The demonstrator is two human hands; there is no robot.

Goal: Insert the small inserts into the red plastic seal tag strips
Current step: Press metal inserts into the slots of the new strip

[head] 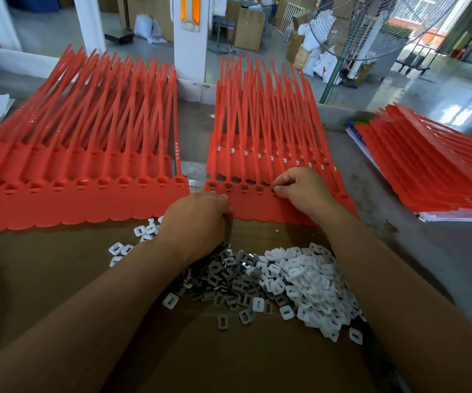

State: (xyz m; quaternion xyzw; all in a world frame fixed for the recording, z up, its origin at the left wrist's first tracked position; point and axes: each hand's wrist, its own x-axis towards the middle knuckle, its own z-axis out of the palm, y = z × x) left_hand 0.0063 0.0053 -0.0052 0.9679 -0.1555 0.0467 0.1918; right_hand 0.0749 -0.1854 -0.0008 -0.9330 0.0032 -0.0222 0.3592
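Observation:
Two fanned batches of red seal tag strips lie on the bench: a left batch [81, 194] with hollow sockets, and a middle batch [257, 168]. Its front strip [254, 207] has dark inserts in several sockets. My right hand [302, 188] pinches a small dark insert [274, 189] at a socket of that front strip. My left hand [197, 219] rests with curled fingers on the strip's near edge; I cannot tell whether it holds anything. A heap of grey metal inserts [229, 282] and white plastic inserts [314, 282] lies between my forearms.
A third stack of red strips [433, 168] lies on papers at the right. Loose white inserts [132, 245] are scattered left of my left wrist. Brown cardboard [59, 273] covers the bench front. A white pillar [190, 52] and a fan [371, 32] stand behind.

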